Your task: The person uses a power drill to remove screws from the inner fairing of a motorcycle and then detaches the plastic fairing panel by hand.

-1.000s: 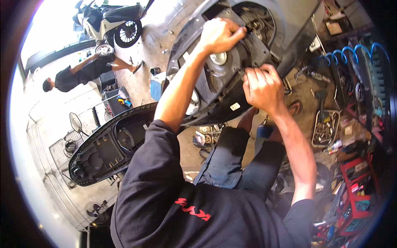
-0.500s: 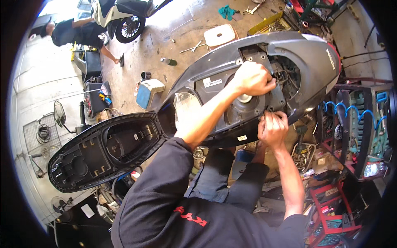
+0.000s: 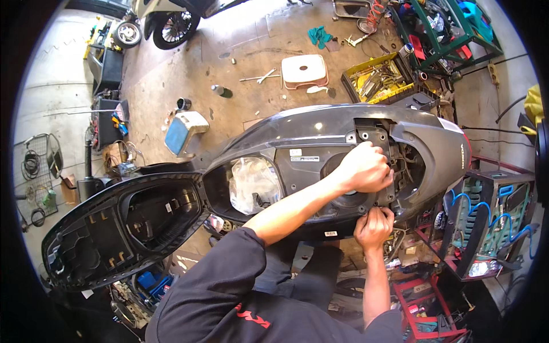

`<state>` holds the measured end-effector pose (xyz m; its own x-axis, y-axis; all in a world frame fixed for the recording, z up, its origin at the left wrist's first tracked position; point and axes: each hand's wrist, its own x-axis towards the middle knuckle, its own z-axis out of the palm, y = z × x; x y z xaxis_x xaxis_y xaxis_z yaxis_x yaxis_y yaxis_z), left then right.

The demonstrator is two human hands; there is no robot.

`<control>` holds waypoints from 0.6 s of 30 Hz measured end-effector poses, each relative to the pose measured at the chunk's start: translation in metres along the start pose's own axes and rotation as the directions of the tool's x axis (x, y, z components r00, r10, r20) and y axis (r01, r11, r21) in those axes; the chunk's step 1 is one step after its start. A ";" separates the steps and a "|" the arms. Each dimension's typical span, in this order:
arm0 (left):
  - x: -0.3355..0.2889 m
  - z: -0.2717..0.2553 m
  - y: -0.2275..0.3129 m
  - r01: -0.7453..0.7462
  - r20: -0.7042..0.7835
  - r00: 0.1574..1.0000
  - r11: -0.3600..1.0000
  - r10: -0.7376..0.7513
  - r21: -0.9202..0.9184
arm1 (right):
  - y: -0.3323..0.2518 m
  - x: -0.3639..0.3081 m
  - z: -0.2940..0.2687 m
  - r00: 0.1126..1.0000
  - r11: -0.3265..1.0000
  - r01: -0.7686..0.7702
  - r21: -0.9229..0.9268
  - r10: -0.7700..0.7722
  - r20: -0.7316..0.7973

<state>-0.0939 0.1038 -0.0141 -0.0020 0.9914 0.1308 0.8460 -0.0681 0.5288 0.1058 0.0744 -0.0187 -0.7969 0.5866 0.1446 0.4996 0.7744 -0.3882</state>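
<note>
A dark grey scooter body [image 3: 300, 128] lies across the view, its seat [image 3: 86, 246] tipped back upside down to the left. My left hand [image 3: 366, 167] is curled into a fist above the dark rear bracket [image 3: 377, 137], behind the round recess. What it holds, if anything, is hidden. At the near edge of this rear section, my right hand [image 3: 374, 228] has its fingers pressed together low against the body. Whatever lies between them is too small to make out. A clear plastic bag [image 3: 257, 186] fills part of the under-seat compartment.
Beyond the scooter are a white-topped stool [image 3: 305, 71], wrenches [image 3: 266, 75], a bottle [image 3: 222, 91] and a yellow tool tray [image 3: 380, 80]. A blue-and-white box [image 3: 186, 134] stands left of these. A tool cabinet [image 3: 486, 223] and red rack [image 3: 429, 308] flank the right side.
The view has shifted, so the scooter sits lower and more of the far floor shows. The person at the upper left is out of view. Both hands remain at the rear section.
</note>
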 end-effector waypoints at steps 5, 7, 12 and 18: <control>-0.007 -0.014 -0.013 -0.136 -0.039 0.990 0.985 0.132 -0.106 | -0.015 0.011 -0.005 0.990 0.990 -0.142 -0.026 0.142 0.024; -0.010 -0.030 -0.024 -0.236 -0.111 0.968 0.966 0.225 -0.107 | -0.024 0.017 -0.002 0.967 0.964 -0.248 -0.091 0.241 -0.088; -0.001 -0.080 -0.131 -0.330 -0.085 0.944 0.926 0.320 -0.183 | -0.042 0.066 -0.030 0.839 0.861 -0.489 0.138 0.508 -0.195; 0.005 -0.060 -0.162 -0.608 0.074 0.781 0.782 0.620 -0.134 | -0.055 0.134 0.006 0.972 0.972 -0.235 -0.004 0.235 0.023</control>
<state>-0.2634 0.1133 -0.0489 0.5622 0.7405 0.3682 0.5915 -0.6712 0.4468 -0.0309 0.1089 0.0171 -0.6647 0.7466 0.0279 0.6743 0.6157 -0.4077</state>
